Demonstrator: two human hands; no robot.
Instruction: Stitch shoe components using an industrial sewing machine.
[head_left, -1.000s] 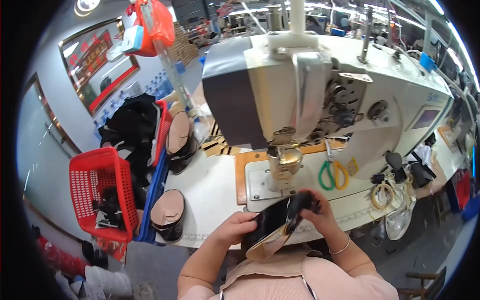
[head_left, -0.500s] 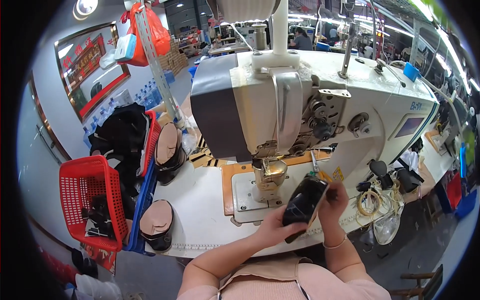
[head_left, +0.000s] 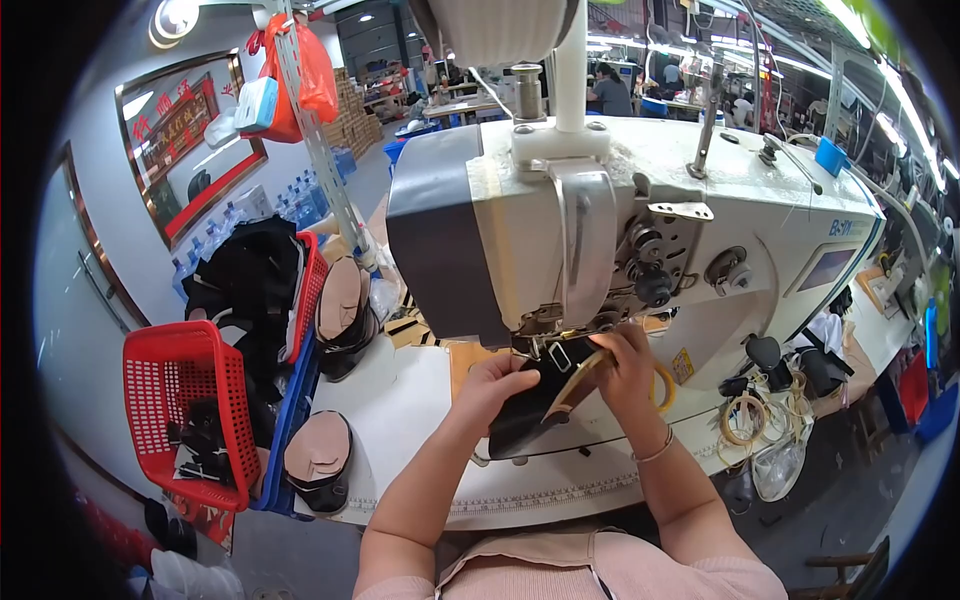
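White sewing machine (head_left: 700,230); both hands' (head_left: 495,385) fingers (head_left: 625,345) apparently pinch black shoe piece (head_left: 530,420).

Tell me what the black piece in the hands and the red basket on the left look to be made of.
Black shoe upper: looks like leather or a synthetic, dull black with a tan lining edge, bending softly in the hands; which one is unclear. Red basket: moulded plastic, glossy, with an open grid wall.
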